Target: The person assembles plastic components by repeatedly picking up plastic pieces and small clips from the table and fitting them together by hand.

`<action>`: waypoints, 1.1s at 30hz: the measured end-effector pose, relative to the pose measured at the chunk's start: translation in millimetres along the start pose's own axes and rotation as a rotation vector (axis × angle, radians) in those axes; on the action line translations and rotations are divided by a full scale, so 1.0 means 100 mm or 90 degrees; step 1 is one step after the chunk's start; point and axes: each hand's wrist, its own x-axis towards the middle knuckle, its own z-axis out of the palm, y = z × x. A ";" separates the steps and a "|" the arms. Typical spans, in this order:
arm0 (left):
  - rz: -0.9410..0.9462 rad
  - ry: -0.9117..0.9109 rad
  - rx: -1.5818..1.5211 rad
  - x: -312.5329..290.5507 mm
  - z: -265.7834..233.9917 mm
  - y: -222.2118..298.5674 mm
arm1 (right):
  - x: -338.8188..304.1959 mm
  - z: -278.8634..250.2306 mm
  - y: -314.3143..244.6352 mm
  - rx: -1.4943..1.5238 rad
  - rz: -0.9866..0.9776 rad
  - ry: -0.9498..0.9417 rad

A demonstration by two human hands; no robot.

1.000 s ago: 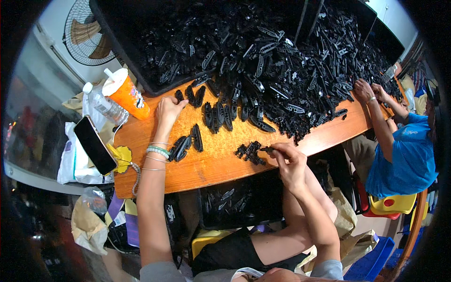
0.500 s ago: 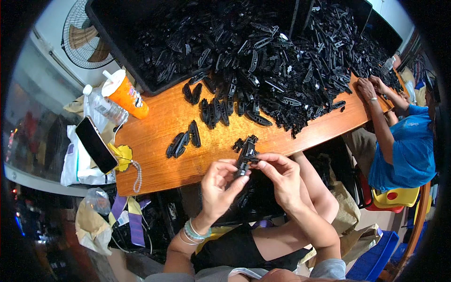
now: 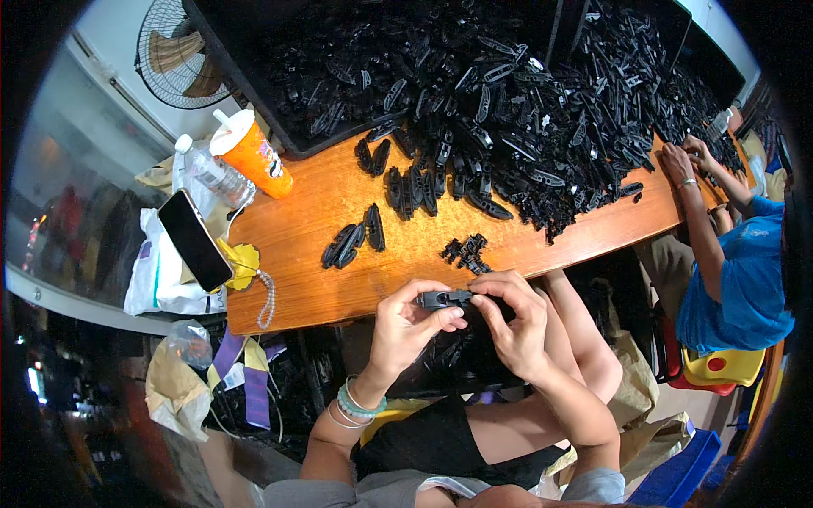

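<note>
A black elongated plastic part [image 3: 444,299] lies crosswise between my hands, just off the table's front edge. My left hand [image 3: 398,330] is closed on its left end, thumb below and fingers curled behind. My right hand [image 3: 518,326] pinches at the right end; whether a separate small piece sits between those fingertips, I cannot tell. Beyond my hands is a small cluster of tiny black pieces [image 3: 466,252] on the table. Several long black plastic parts [image 3: 349,245] lie to the left, with another group [image 3: 411,190] farther back.
A big heap of black parts [image 3: 525,118] covers the back of the wooden table [image 3: 279,233]. At the left are a phone [image 3: 195,241], a plastic bottle [image 3: 216,178] and an orange cup [image 3: 254,157]. A co-worker in a blue shirt [image 3: 737,279] works at the right.
The held part has turned from near upright to crosswise. The cluster of tiny pieces, partly hidden before, now shows fully. The whole view has shifted slightly.
</note>
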 end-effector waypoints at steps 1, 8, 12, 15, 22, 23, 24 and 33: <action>-0.001 0.000 -0.001 0.00 -0.01 -0.01 | -0.01 0.00 0.02 -0.065 -0.051 0.005; 0.014 0.021 0.042 -0.02 -0.03 -0.04 | 0.04 0.00 0.03 -0.055 -0.118 -0.039; -0.053 0.017 0.091 -0.05 -0.11 -0.08 | -0.05 0.02 0.10 0.017 0.172 -0.201; -0.092 -0.005 0.058 -0.09 -0.22 -0.15 | -0.07 0.07 0.16 0.022 0.069 -0.219; 0.132 -0.201 0.351 0.04 -0.68 -0.08 | 0.07 -0.01 0.32 0.061 0.070 -0.352; 0.148 -0.147 0.387 0.08 -0.73 -0.04 | 0.10 -0.02 0.37 0.007 0.059 -0.324; 0.192 -0.043 0.458 0.15 -0.77 -0.01 | 0.15 -0.01 0.41 -0.020 0.124 -0.247; 0.116 0.242 1.034 0.81 -0.74 -0.08 | 0.50 0.01 0.87 -0.364 -0.076 -0.203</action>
